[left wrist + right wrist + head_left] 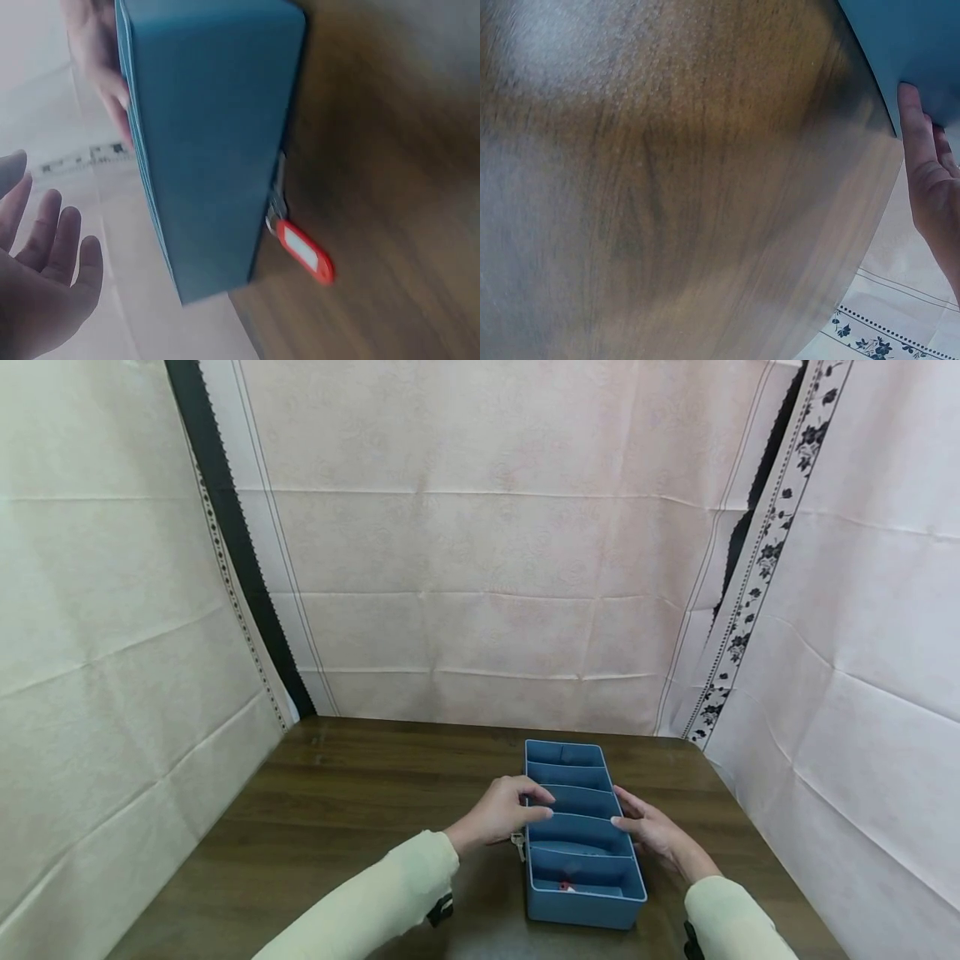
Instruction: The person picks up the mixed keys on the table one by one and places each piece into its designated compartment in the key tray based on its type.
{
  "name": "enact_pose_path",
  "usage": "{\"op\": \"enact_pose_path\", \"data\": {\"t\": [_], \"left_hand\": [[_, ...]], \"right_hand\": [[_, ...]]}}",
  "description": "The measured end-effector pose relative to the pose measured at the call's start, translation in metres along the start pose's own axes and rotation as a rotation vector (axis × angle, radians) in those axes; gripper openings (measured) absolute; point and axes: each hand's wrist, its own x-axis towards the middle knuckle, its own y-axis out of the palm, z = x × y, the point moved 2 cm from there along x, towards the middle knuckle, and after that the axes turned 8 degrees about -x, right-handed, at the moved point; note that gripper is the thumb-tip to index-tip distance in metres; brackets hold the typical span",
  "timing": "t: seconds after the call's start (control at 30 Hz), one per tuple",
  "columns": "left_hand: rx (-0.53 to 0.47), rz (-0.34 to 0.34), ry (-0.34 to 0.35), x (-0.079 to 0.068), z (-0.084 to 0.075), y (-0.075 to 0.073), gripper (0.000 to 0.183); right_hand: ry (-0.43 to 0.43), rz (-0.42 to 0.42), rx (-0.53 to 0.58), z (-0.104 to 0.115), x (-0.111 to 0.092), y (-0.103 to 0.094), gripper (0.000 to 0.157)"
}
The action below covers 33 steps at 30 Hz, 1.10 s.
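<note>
A long blue box (585,906) with several compartments in a row stands on the wooden table. Over its left side, my left hand (506,810) hovers with fingers loosely bent and nothing in them; the left wrist view shows a gap between hand and box. My right hand (656,835) rests against the box's right side, its fingers extended along the wall and the thumb near the rim. Beside the box's left wall lies a key (518,843) with a red tag (322,266), partly hidden. A small red and white item (567,886), kind unclear, lies in the nearest compartment.
The brown wooden table (360,793) ends at a pale cloth hanging (465,552) behind it. More cloth hangs along the left and right sides, the right one with a dark floral border (768,556).
</note>
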Motion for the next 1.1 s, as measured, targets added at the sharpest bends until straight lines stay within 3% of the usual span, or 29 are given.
{"op": "enact_pose_path", "data": {"t": [0.33, 0.6, 0.87, 1.1], "left_hand": [[0.043, -0.103, -0.041, 0.003, 0.028, -0.027, 0.016], [0.111, -0.137, -0.080, 0.007, 0.057, -0.040, 0.014], [0.183, -0.118, -0.135, 0.009, 0.080, -0.045, 0.013], [0.297, -0.045, -0.144, 0.012, 0.098, -0.038, 0.018]], "right_hand": [[-0.014, -0.004, 0.003, -0.001, 0.000, 0.000, 0.068], [-0.013, -0.006, 0.005, 0.000, -0.001, 0.001, 0.068], [-0.010, -0.010, 0.010, 0.000, -0.001, 0.001, 0.068], [0.000, -0.014, -0.001, 0.000, 0.000, 0.001, 0.069]]}}
